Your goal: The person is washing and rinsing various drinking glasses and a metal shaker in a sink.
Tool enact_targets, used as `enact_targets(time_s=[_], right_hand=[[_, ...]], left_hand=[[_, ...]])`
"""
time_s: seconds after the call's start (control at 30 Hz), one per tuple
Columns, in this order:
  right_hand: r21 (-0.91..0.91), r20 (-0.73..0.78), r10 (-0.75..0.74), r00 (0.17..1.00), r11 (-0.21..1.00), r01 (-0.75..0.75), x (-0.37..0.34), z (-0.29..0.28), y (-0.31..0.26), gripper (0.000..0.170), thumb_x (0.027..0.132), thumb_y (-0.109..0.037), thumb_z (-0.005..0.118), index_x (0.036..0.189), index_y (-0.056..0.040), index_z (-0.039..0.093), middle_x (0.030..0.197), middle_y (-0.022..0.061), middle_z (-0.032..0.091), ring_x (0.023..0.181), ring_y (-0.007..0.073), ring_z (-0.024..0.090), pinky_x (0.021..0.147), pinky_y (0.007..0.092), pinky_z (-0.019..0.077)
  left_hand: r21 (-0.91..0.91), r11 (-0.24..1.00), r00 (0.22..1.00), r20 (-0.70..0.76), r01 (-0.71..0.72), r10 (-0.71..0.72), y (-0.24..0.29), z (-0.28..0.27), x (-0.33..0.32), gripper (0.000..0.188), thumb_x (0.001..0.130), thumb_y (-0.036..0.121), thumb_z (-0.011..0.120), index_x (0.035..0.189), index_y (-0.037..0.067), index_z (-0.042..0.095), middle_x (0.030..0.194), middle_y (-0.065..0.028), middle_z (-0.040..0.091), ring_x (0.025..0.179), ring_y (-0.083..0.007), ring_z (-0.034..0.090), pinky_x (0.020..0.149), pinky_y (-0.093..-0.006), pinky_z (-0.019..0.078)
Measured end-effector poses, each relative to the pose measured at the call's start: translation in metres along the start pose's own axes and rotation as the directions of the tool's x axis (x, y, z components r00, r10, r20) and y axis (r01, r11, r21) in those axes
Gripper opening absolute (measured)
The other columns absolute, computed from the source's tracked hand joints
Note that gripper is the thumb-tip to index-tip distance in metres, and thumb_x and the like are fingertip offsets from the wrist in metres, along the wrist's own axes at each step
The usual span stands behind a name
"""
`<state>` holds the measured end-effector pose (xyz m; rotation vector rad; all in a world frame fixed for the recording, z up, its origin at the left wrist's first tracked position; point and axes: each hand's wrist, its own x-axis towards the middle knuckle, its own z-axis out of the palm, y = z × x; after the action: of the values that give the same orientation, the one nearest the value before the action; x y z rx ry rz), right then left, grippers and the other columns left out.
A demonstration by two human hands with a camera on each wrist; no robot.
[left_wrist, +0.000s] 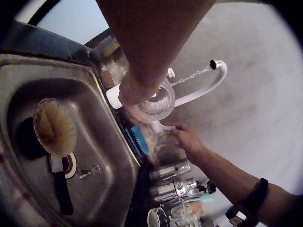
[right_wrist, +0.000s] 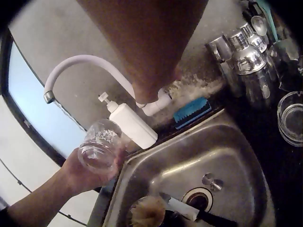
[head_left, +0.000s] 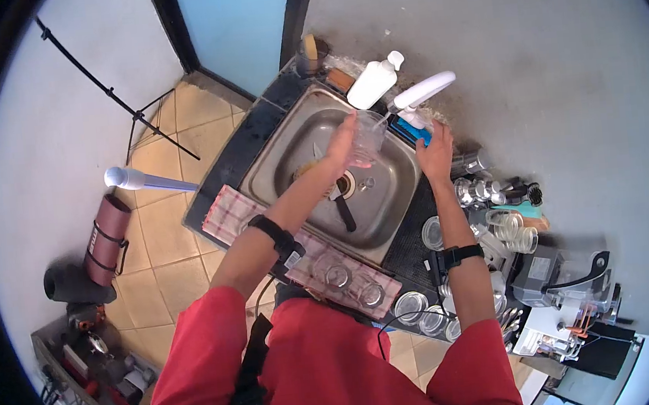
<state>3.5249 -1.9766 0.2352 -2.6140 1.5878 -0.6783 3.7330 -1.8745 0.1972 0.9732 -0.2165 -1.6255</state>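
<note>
My left hand (head_left: 344, 145) grips a clear glass container (right_wrist: 99, 144) beneath the white curved tap (head_left: 427, 90). A thin stream of water (left_wrist: 191, 77) runs from the spout to the container. At the tap's base, my right hand (left_wrist: 188, 141) has its fingers around the small white tap lever (left_wrist: 163, 127). Below the hands is the steel sink (head_left: 387, 212), where a black-handled knife (head_left: 345, 213) lies by the drain (right_wrist: 198, 198). Beside the knife sits a round, clear-rimmed thing with a brownish inside (left_wrist: 55, 127). A small clear piece (left_wrist: 89, 171) lies near the drain.
A white pump bottle (head_left: 372, 84) and a blue brush (right_wrist: 191, 112) stand along the sink's back edge. Metal shakers (right_wrist: 248, 59) and several glass jars crowd the right counter. A checked cloth (head_left: 310, 261) with glassware on it lines the front edge.
</note>
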Motion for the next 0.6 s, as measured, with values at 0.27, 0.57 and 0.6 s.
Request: enact_targets(time_s=[0.27, 0.57, 0.6], right_hand=[[-0.016, 0.004, 0.056, 0.998, 0.998, -0.056, 0.000, -0.001, 0.000, 0.056, 0.077, -0.013, 0.063, 0.129, -0.0037, 0.045, 0.125, 0.0166, 0.049, 0.116, 0.0371, 0.049, 0.094, 0.0492, 0.0448], [0.032, 0.159, -0.373, 0.914, 0.927, 0.372, -0.017, -0.047, -0.071, 0.080, 0.070, -0.010, 0.073, 0.142, -0.0115, 0.038, 0.144, 0.0104, 0.037, 0.133, 0.0293, 0.038, 0.107, 0.0462, 0.0339], [0.036, 0.218, -0.442, 0.870, 0.894, 0.446, -0.018, -0.046, -0.078, 0.082, 0.069, -0.012, 0.075, 0.143, -0.0127, 0.037, 0.145, 0.0100, 0.037, 0.135, 0.0288, 0.036, 0.108, 0.0455, 0.0329]], left_hand=[[0.119, 0.991, 0.998, -0.036, 0.064, -0.060, -0.002, 0.005, 0.007, 0.077, 0.094, 0.067, 0.024, 0.137, 0.007, 0.046, 0.121, -0.0206, 0.061, 0.105, -0.0357, 0.062, 0.081, -0.0499, 0.0542], [0.411, 0.910, 0.952, -0.252, -0.055, 0.171, 0.013, 0.006, -0.006, 0.066, 0.090, 0.056, 0.049, 0.118, -0.003, 0.059, 0.108, -0.0205, 0.065, 0.086, -0.0315, 0.070, 0.060, -0.0449, 0.0607], [0.416, 0.908, 0.954, -0.251, -0.048, 0.165, 0.014, 0.003, -0.004, 0.066, 0.090, 0.056, 0.049, 0.118, -0.003, 0.059, 0.108, -0.0205, 0.065, 0.086, -0.0315, 0.070, 0.060, -0.0449, 0.0607]])
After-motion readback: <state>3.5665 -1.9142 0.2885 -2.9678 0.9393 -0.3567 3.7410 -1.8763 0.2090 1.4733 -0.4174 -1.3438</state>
